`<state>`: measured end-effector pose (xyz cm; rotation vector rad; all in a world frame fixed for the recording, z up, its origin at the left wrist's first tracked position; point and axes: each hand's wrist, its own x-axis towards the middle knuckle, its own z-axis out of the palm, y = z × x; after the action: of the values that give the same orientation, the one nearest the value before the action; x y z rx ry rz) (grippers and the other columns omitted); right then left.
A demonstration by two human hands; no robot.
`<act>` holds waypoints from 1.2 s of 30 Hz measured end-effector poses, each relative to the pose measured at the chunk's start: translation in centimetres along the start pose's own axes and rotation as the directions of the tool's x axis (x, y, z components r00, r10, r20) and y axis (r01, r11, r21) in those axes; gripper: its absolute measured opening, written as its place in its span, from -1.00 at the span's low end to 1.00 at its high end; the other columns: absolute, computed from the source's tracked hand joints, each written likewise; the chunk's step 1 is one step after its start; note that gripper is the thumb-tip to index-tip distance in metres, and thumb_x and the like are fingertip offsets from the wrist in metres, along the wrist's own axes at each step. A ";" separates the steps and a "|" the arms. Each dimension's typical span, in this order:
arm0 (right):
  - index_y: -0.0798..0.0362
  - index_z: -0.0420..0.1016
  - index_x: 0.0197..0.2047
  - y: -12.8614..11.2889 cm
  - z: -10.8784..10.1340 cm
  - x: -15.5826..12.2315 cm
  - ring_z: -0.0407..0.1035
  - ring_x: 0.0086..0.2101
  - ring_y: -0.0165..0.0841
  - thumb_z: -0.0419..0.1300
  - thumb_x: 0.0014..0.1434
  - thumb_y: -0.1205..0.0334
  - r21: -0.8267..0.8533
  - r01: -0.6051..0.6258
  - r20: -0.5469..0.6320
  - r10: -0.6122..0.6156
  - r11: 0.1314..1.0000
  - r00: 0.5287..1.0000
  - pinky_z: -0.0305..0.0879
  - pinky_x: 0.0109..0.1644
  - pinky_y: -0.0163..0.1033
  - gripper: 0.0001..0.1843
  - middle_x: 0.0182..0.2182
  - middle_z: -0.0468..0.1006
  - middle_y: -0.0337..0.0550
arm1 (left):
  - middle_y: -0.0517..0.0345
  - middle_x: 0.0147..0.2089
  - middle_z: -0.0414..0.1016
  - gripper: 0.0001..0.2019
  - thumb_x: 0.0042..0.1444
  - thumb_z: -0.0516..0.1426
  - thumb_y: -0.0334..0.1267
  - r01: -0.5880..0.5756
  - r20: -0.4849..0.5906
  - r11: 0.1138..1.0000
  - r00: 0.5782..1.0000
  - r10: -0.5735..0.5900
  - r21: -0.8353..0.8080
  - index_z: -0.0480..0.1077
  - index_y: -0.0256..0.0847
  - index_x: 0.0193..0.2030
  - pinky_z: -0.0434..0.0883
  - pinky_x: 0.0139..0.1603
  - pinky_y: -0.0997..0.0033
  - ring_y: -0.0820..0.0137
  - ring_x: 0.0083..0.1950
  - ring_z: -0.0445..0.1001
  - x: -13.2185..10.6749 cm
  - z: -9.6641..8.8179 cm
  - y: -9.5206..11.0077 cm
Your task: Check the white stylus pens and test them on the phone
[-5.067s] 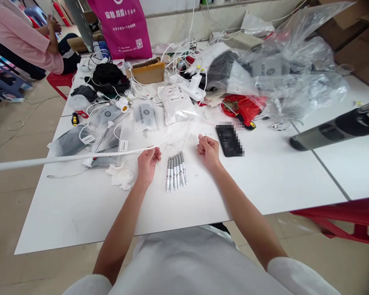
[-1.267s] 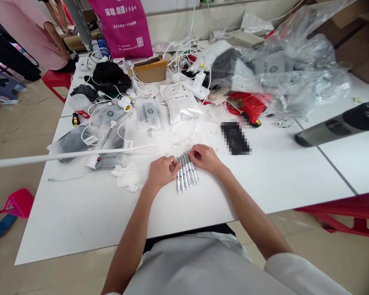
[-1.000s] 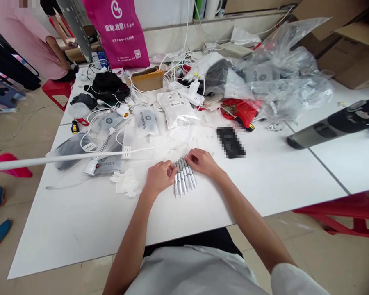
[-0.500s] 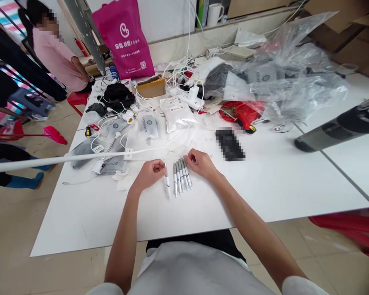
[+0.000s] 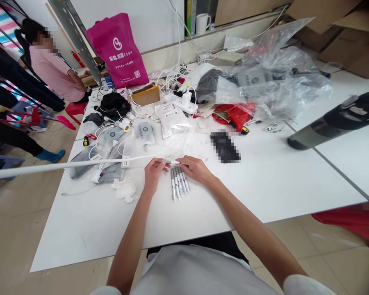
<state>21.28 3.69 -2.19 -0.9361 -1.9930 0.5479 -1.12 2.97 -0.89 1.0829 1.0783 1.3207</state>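
Observation:
A row of several silver marker pens (image 5: 178, 185) lies side by side on the white table, their tips pointing toward me. Just above the row, one silver marker pen (image 5: 169, 162) lies crosswise between my hands. My left hand (image 5: 153, 174) grips its left part. My right hand (image 5: 195, 169) reaches in from the right, with its fingertips on the pen's right end. Part of the pen is hidden by my fingers. A long white rod (image 5: 64, 165) comes in from the left and ends close to my left hand.
Beyond my hands lie white cables, grey packets (image 5: 144, 132), a white sachet (image 5: 171, 119) and a blurred dark rectangle (image 5: 225, 147). Clear plastic bags (image 5: 276, 78) pile up at the back right. A black-and-grey cylinder (image 5: 335, 121) juts in at right. A person in pink (image 5: 53, 71) stands back left.
The single pen that stood upright by my left hand now lies crosswise, held between both hands. My hands have come closer together, and the view has shifted slightly left.

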 end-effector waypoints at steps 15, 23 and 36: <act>-0.04 0.54 0.13 0.5 -0.4 0.1 0.45 -0.29 -0.29 0.08 0.58 0.11 -0.058 0.008 -0.012 -0.009 0.998 1.000 0.41 -0.20 -0.17 -0.75 -0.23 0.55 -0.10 | -0.08 0.11 0.73 -0.60 0.26 0.41 -0.06 -0.080 -0.036 0.997 0.996 0.079 -0.025 0.61 -0.15 0.17 0.41 0.44 0.00 0.11 0.26 0.63 -0.9 -0.1 -0.1; -0.02 0.52 0.23 0.6 0.0 0.2 0.44 -0.22 -0.19 0.00 0.61 0.12 -0.136 0.053 0.122 -0.036 0.989 0.992 0.41 -0.09 -0.07 -0.66 -0.25 0.58 -0.06 | 0.08 -0.26 0.63 -0.66 0.35 0.29 0.10 -0.104 -0.027 0.980 0.994 0.110 0.168 0.54 -0.17 -0.13 0.51 -0.07 0.30 0.31 -0.21 0.61 -1.0 0.0 0.0; -0.02 0.50 0.15 0.4 0.9 0.1 0.45 -0.16 -0.18 -0.02 0.60 0.14 -0.146 0.083 0.092 -0.070 0.986 0.993 0.44 -0.04 -0.06 -0.71 -0.17 0.56 -0.01 | 0.16 -0.34 0.52 -0.66 0.40 0.24 0.06 -0.174 -0.050 0.897 0.976 0.212 0.406 0.45 -0.13 -0.28 0.36 -0.18 0.36 0.35 -0.30 0.47 -1.7 -0.3 0.6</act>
<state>20.64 3.99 -2.90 -0.9353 -2.1631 0.4063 -1.46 1.20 -0.41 1.4751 1.3796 1.3480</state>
